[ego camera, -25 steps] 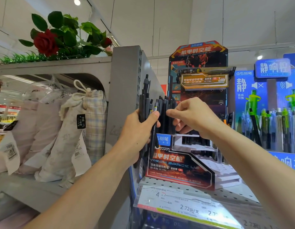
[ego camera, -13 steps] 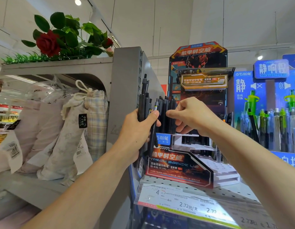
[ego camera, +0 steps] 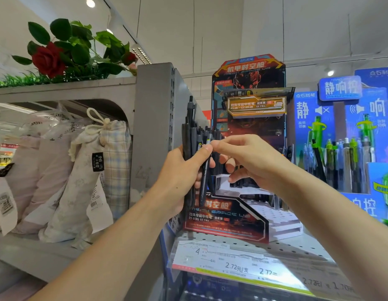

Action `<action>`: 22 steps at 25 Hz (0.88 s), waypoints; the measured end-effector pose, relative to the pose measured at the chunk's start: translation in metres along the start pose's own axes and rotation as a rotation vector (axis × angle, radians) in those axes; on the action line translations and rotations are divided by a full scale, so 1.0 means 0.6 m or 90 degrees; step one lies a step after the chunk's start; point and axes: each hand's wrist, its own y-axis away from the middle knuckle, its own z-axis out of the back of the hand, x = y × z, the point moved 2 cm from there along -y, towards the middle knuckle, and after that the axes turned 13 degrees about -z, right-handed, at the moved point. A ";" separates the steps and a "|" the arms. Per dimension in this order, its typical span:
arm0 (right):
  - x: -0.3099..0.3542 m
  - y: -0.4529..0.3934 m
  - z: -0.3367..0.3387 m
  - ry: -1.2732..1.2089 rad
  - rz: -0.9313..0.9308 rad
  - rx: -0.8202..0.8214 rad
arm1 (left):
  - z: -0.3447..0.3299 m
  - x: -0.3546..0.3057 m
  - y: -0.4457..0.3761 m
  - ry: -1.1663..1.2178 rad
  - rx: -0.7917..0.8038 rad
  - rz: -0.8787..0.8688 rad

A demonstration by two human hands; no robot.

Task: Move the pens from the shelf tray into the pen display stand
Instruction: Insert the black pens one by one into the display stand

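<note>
Head view, looking up at a store shelf. Left hand (ego camera: 180, 177) is raised in front of the pen display stand (ego camera: 232, 213), fingers and thumb curled round a bundle of dark pens (ego camera: 192, 135), held roughly upright; one pen sticks up above the others. The bundle sits just in front of the stand's left side and hides part of it.

Right hand (ego camera: 247, 157) is level with the left, touching or nearly touching it at the fingertips. Its thumb and forefinger pinch the top of a single dark pen (ego camera: 205, 177), which hangs nearly vertical against the right side of the bundle, tip down over the stand's front panel. Remaining right fingers are loosely curled behind it.

The stand is black, red and orange cardboard with a white stepped, perforated insert (ego camera: 273, 216). Some dark pens appear to be standing in its upper rows behind the hands; count cannot be told. It stands on a perforated white shelf (ego camera: 297, 246) with price labels (ego camera: 232, 263) on the front edge.

To the right, a blue display (ego camera: 341, 109) of green-capped pens. To the left, a grey shelf unit (ego camera: 154, 118) with fabric drawstring bags (ego camera: 95, 170), and an artificial red rose (ego camera: 48, 59) on top.
</note>
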 end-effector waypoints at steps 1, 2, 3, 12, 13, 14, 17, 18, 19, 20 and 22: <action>-0.001 -0.001 0.003 -0.041 -0.004 0.017 | -0.005 -0.001 0.000 0.010 0.014 0.004; -0.002 -0.001 0.006 -0.084 -0.009 0.041 | -0.009 -0.002 0.000 0.021 0.029 0.007; -0.003 -0.001 0.009 -0.121 -0.014 0.065 | -0.014 -0.003 0.000 0.030 0.043 0.007; -0.004 -0.012 0.076 -0.211 0.020 -0.022 | -0.019 -0.005 -0.011 -0.086 -0.026 -0.049; -0.006 -0.014 0.081 -0.189 0.028 -0.057 | -0.016 -0.008 -0.014 -0.102 -0.033 -0.060; -0.007 -0.017 0.085 -0.169 0.038 -0.091 | -0.012 -0.011 -0.018 -0.117 -0.044 -0.069; -0.001 -0.023 0.089 -0.138 0.075 -0.145 | -0.001 -0.022 -0.031 -0.154 -0.080 -0.096; 0.003 -0.024 0.088 -0.134 0.088 -0.145 | 0.002 -0.024 -0.035 -0.161 -0.085 -0.103; 0.006 -0.025 0.085 -0.132 0.101 -0.141 | 0.004 -0.026 -0.038 -0.170 -0.087 -0.108; 0.010 -0.026 0.082 -0.126 0.114 -0.139 | 0.006 -0.026 -0.039 -0.182 -0.089 -0.110; 0.019 -0.027 0.075 -0.107 0.144 -0.143 | 0.012 -0.025 -0.041 -0.203 -0.100 -0.112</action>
